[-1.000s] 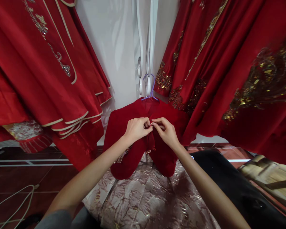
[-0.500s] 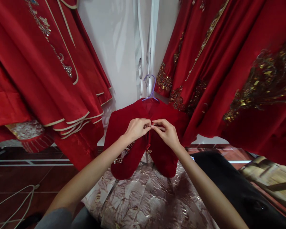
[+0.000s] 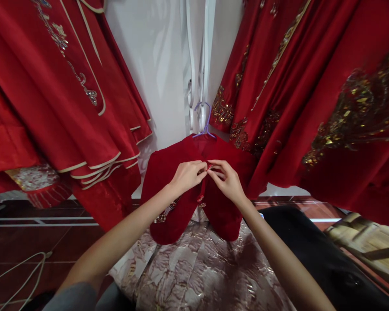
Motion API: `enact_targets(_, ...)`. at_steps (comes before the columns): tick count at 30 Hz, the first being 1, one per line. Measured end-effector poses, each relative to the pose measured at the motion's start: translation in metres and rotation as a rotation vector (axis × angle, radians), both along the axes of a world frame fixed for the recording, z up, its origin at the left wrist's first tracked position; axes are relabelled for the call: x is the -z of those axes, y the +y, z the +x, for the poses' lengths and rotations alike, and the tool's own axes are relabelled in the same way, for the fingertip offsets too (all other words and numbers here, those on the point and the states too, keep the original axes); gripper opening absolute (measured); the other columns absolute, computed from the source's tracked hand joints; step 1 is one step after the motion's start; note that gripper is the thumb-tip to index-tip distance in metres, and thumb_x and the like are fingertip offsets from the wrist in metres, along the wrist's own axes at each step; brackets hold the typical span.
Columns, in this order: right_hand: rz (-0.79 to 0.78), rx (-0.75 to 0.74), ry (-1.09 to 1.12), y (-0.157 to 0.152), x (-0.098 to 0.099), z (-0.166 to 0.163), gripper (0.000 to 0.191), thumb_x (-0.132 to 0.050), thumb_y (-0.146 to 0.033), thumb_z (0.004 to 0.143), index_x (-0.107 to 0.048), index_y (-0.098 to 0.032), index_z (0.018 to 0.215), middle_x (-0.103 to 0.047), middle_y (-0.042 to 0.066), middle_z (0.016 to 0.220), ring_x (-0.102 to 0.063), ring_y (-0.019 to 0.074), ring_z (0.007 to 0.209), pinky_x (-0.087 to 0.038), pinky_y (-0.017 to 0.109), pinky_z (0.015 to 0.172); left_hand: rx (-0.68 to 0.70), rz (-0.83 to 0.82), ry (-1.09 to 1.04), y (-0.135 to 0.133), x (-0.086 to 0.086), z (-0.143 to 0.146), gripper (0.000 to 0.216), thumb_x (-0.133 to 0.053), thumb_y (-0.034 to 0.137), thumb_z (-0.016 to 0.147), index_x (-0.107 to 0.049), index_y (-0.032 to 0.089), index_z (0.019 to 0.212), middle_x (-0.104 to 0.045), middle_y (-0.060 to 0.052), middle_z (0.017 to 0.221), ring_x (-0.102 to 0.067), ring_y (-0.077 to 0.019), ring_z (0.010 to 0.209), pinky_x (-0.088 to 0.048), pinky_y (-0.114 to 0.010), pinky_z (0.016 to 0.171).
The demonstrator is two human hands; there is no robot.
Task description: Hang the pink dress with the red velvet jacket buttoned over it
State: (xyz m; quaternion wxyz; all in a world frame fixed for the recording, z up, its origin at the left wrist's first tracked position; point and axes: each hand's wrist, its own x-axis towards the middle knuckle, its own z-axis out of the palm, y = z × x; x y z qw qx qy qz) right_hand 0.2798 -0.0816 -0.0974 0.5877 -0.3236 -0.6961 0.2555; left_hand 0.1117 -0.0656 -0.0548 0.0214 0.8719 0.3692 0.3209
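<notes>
Mid-front on the short red velvet garment (image 3: 168, 166), left hand (image 3: 187, 174) and right hand (image 3: 226, 178) pinch, ideally lightly, small red beading (image 3: 210, 166).

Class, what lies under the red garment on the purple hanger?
Shiny pale fabric shows below the garment; whether it continues underneath, and anything else there, is hidden.

Head-worn view, aimed forward and down

The camera looks out over the wearer's forearms (image 3: 126, 229), which rise from the lower edge. The left hand (image 3: 188, 175), right hand (image 3: 226, 178) and red velvet jacket (image 3: 220, 207) sit close, around mid-view. The wide field reaches white doors (image 3: 155, 56) ahead and tiled floor (image 3: 32, 242) at lower left.
</notes>
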Motion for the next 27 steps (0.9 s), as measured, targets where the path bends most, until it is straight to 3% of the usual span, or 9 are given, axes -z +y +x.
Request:
enact_targets(2, -0.032, 0.017, 0.123, -0.006, 0.006, -0.006, 0.035, -0.061, -0.029, 0.086, -0.049, -0.027, 0.118, -0.05, 0.006, 0.123, -0.06, 0.0176, 0.106, -0.055, 0.035, 0.09, -0.008, -0.154, -0.28, -0.005, 0.014, 0.004, 0.004, -0.059, 0.021, 0.081, -0.062, 0.019, 0.082, -0.066, -0.001, 0.078, -0.062, -0.012, 0.069, -0.047, -0.021, 0.063)
enact_targets(5, -0.052, 0.006, 0.215, -0.02, 0.019, -0.017, 0.044, -0.06, -0.028, 0.086, -0.038, -0.03, 0.125, -0.04, 0.007, 0.137, -0.054, 0.0189, 0.119, -0.048, 0.04, 0.101, 0.0, -0.407, -0.666, -0.013, 0.04, 0.011, 0.014, -0.062, 0.023, 0.08, -0.058, 0.017, 0.092, -0.066, -0.004, 0.088, -0.064, -0.012, 0.072, -0.051, -0.022, 0.062)
enact_targets(9, -0.036, 0.037, 0.044, -0.04, 0.038, -0.026, 0.072, -0.067, -0.024, 0.078, -0.026, -0.029, 0.137, -0.027, 0.011, 0.147, -0.043, 0.024, 0.129, -0.045, 0.043, 0.104, 0.045, -0.604, -0.941, -0.024, 0.064, 0.017, 0.022, -0.059, 0.03, 0.084, -0.056, 0.017, 0.101, -0.062, -0.007, 0.097, -0.065, -0.0148, 0.08, -0.056, -0.026, 0.063)
enact_targets(12, -0.061, 0.103, -0.071, -0.043, 0.051, -0.026, 0.073, -0.063, -0.019, 0.077, -0.026, -0.026, 0.139, -0.038, 0.013, 0.137, -0.054, 0.0221, 0.112, -0.051, 0.042, 0.093, 0.05, -0.592, -0.936, -0.029, 0.065, 0.018, 0.023, -0.057, 0.033, 0.086, -0.056, 0.018, 0.103, -0.061, -0.007, 0.098, -0.064, -0.0149, 0.08, -0.057, -0.027, 0.063)
enact_targets(16, -0.161, 0.197, -0.036, -0.038, 0.054, -0.02, 0.06, -0.055, -0.016, 0.08, -0.03, -0.025, 0.134, -0.054, 0.007, 0.108, -0.06, 0.0161, 0.082, -0.054, 0.032, 0.069, -0.015, -0.373, -0.707, -0.03, 0.055, 0.016, 0.019, -0.051, 0.03, 0.09, -0.061, 0.021, 0.103, -0.06, -0.005, 0.099, -0.062, -0.0132, 0.083, -0.055, -0.024, 0.067)
enact_targets(19, -0.174, 0.194, -0.033, -0.039, 0.046, -0.015, 0.052, -0.054, -0.015, 0.08, -0.036, -0.025, 0.128, -0.055, 0.005, 0.102, -0.059, 0.0151, 0.081, -0.052, 0.03, 0.068, -0.074, -0.248, -0.571, -0.031, 0.053, 0.015, 0.023, -0.05, 0.027, 0.09, -0.06, 0.023, 0.111, -0.059, -0.005, 0.101, -0.061, -0.0119, 0.081, -0.053, -0.022, 0.066)
enact_targets(27, -0.211, 0.138, -0.041, -0.046, 0.033, -0.007, 0.045, -0.054, -0.014, 0.078, -0.041, -0.024, 0.12, -0.054, 0.003, 0.098, -0.057, 0.0129, 0.076, -0.048, 0.027, 0.065, -0.123, -0.21, -0.472, -0.031, 0.056, 0.016, 0.034, -0.05, 0.027, 0.09, -0.054, 0.025, 0.124, -0.059, -0.004, 0.104, -0.059, -0.0114, 0.077, -0.052, -0.022, 0.065)
